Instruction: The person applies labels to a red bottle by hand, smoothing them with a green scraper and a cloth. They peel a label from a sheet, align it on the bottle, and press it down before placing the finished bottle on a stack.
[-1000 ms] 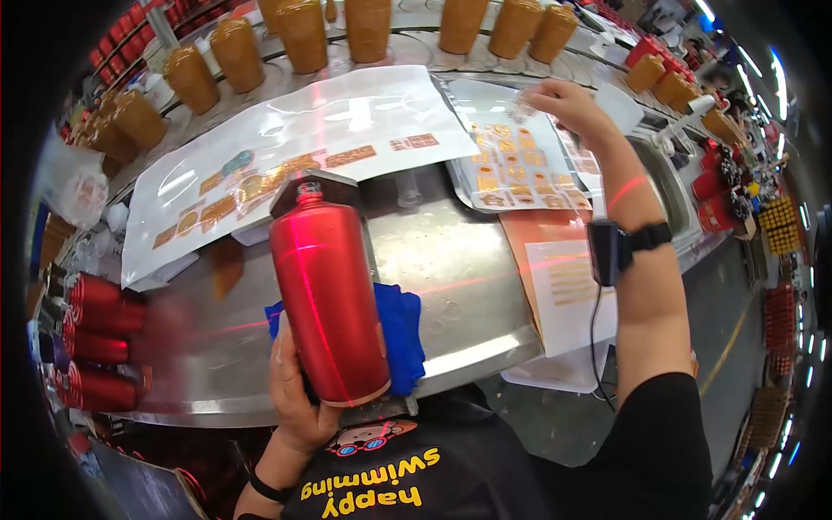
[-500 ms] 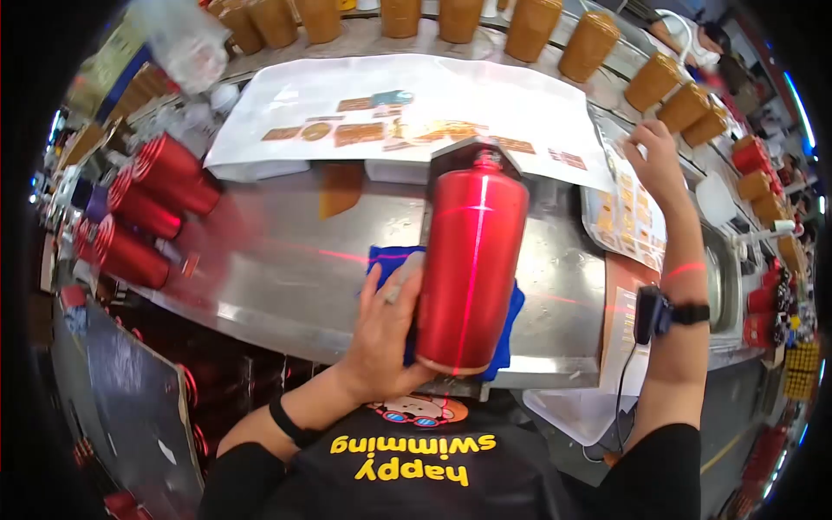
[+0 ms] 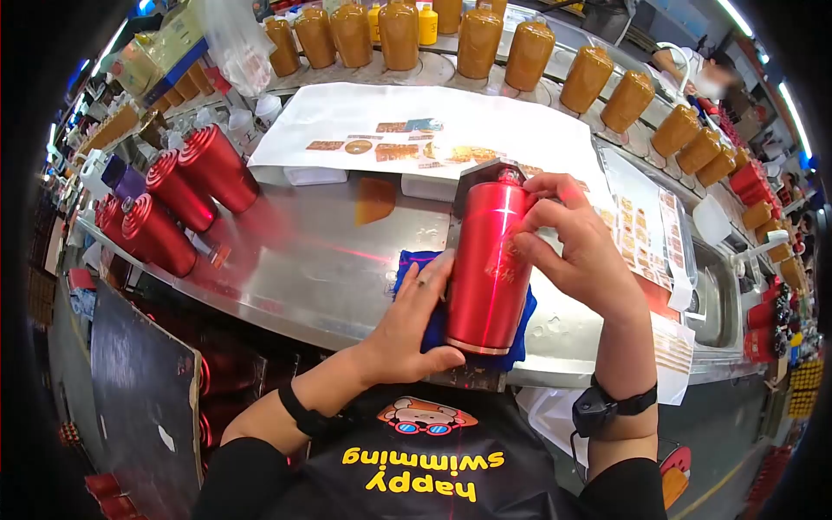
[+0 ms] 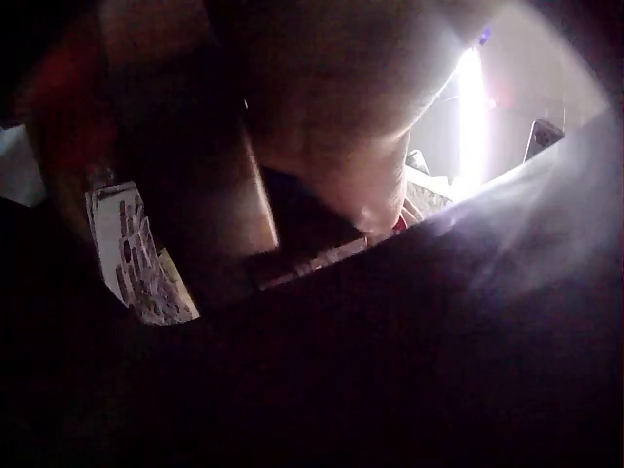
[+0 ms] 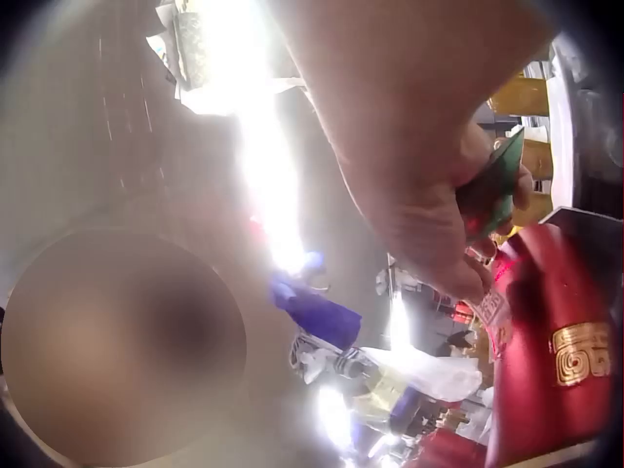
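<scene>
A red bottle (image 3: 485, 286) lies on a blue cloth (image 3: 518, 342), its neck pointing away from me and a dark angular block (image 3: 472, 182) behind the neck. My left hand (image 3: 394, 334) rests along the bottle's left side, fingers extended and thumb beside its base. From the right, my right hand (image 3: 581, 251) pinches a small thin decal (image 5: 494, 310) against the bottle's side. A greenish flat piece (image 5: 502, 185) shows within the same hand in the right wrist view. Gold square patterning (image 5: 582, 354) marks the bottle there. The left wrist view is mostly dark.
Several red bottles (image 3: 178, 191) stand at the left of the metal table (image 3: 321, 269). White decal sheets (image 3: 347, 113) spread across the back, with more decal sheets (image 3: 637, 221) at right beside a sink (image 3: 715, 303). Brown bottles (image 3: 481, 48) line a conveyor behind.
My right hand has come from the decal sheets at the right to the red bottle. My left hand stays beside the bottle, its thumb now extended near the base. The head view has shifted.
</scene>
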{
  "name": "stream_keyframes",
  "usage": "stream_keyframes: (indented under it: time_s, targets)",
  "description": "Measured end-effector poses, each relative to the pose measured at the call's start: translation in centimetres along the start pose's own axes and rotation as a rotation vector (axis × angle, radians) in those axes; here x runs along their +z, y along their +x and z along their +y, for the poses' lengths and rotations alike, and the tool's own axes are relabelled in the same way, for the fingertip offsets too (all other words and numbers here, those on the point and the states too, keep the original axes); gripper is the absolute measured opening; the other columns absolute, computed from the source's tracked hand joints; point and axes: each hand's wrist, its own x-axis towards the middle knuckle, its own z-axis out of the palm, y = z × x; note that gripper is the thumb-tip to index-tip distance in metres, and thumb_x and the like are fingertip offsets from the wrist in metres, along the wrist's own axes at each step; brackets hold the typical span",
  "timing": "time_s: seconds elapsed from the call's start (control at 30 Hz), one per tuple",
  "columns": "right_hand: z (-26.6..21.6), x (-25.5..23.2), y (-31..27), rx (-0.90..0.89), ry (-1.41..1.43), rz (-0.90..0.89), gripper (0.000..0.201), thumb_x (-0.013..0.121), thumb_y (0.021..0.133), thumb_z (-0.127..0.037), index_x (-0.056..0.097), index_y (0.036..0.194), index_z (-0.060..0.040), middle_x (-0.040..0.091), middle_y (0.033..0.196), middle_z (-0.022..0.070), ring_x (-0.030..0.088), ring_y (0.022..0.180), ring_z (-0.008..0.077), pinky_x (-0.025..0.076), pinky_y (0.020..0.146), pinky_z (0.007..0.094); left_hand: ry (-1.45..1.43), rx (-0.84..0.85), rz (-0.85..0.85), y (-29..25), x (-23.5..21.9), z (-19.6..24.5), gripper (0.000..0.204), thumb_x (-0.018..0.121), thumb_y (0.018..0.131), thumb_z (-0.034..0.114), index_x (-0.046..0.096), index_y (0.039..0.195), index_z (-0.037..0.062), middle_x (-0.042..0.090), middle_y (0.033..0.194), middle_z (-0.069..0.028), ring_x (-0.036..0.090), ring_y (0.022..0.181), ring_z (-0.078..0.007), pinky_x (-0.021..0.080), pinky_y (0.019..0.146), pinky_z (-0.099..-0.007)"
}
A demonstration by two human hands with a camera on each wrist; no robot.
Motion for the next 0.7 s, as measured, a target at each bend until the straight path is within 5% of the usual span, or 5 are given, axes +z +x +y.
stream_keyframes:
  time_s: [0.1, 0.23, 0.27, 0.5, 0.7]
  targets:
    - [0.1, 0.3, 0.0, 0.001, 0.017, 0.021, 0.014, 0.071, 0.080, -0.007, 0.060, 0.081, 0.0008, 0.053, 0.114, 0.0187, 0.055, 0.103, 0.0326, 0.046, 0.089, 0.0391, -0.530, -0.196, 0.195, 2.7, 0.4, -0.2, 0.092, 0.066, 0.089, 0.041, 0.016, 0.149, -0.0066, 0.037, 0.144, -0.0309, 0.042, 0.132, -0.0405, 0.028, 0.112, -0.0462]
    - [0.5, 0.7, 0.1, -0.001, 0.015, 0.065, 0.015, 0.071, 0.078, -0.006, 0.058, 0.083, -0.0003, 0.053, 0.113, 0.0182, 0.055, 0.098, 0.0312, 0.047, 0.086, 0.0373, -0.336, -0.305, 0.174, 7.6, -0.2, 1.1, 0.082, 0.062, 0.093, 0.029, 0.014, 0.150, -0.0065, 0.034, 0.149, -0.0236, 0.037, 0.137, -0.0269, 0.027, 0.113, -0.0379]
    - [1.0, 0.9, 0.1, -0.015, 0.001, 0.104, 0.015, 0.071, 0.078, -0.006, 0.058, 0.084, -0.0005, 0.053, 0.113, 0.0177, 0.055, 0.097, 0.0304, 0.046, 0.086, 0.0367, -0.360, -0.274, 0.247, 7.9, 0.8, 0.5, 0.087, 0.065, 0.090, 0.036, 0.017, 0.146, -0.0106, 0.041, 0.140, -0.0311, 0.046, 0.129, -0.0368, 0.037, 0.107, -0.0417]
    - [1.3, 2.5, -2.7, 0.247, 0.139, 0.325, 0.017, 0.071, 0.086, -0.017, 0.061, 0.092, -0.0050, 0.054, 0.117, 0.0144, 0.057, 0.093, 0.0190, 0.046, 0.065, 0.0273, -0.598, -0.292, 0.268, 7.8, 1.3, -0.1, 0.085, 0.064, 0.091, 0.032, 0.017, 0.146, -0.0115, 0.042, 0.138, -0.0323, 0.049, 0.127, -0.0360, 0.039, 0.106, -0.0406]
    - [2.0, 4.4, -2.8, 0.226, 0.153, 0.382, 0.026, 0.077, 0.082, -0.022, 0.058, 0.091, -0.0070, 0.053, 0.120, 0.0153, 0.057, 0.094, 0.0208, 0.046, 0.063, 0.0268, -0.355, -0.246, 0.317, 8.8, 1.6, -0.6, 0.083, 0.062, 0.093, 0.033, 0.017, 0.146, -0.0113, 0.043, 0.137, -0.0331, 0.049, 0.126, -0.0369, 0.039, 0.105, -0.0411]
